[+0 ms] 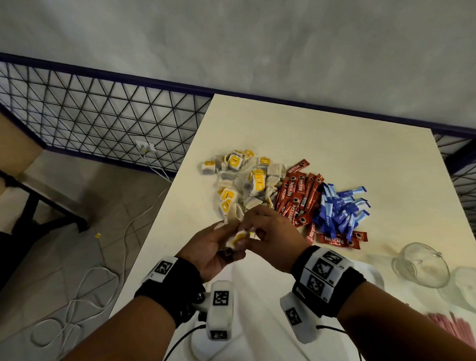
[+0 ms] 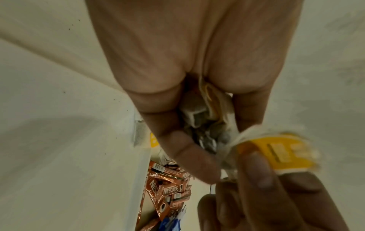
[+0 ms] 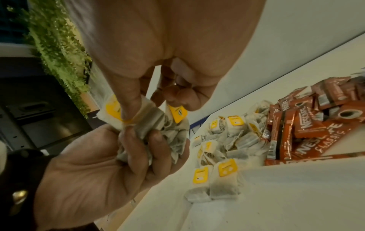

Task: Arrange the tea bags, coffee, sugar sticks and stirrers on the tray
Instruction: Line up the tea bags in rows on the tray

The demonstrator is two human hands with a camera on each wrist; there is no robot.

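- The white table carries everything, with a white tray at its near edge under your wrists.
- The loose tea bags lie heaped at the far left of the spread; red coffee sticks sit just right of them, and blue sugar sticks further right.
- Two clear glass cups lie tipped at the near right, with pink stirrers nearer still.
- Your left hand cups a bunch of tea bags, fingers curled round it.
- Your right hand meets the left, thumb and finger pinching a yellow-tagged tea bag at the top of the bunch.
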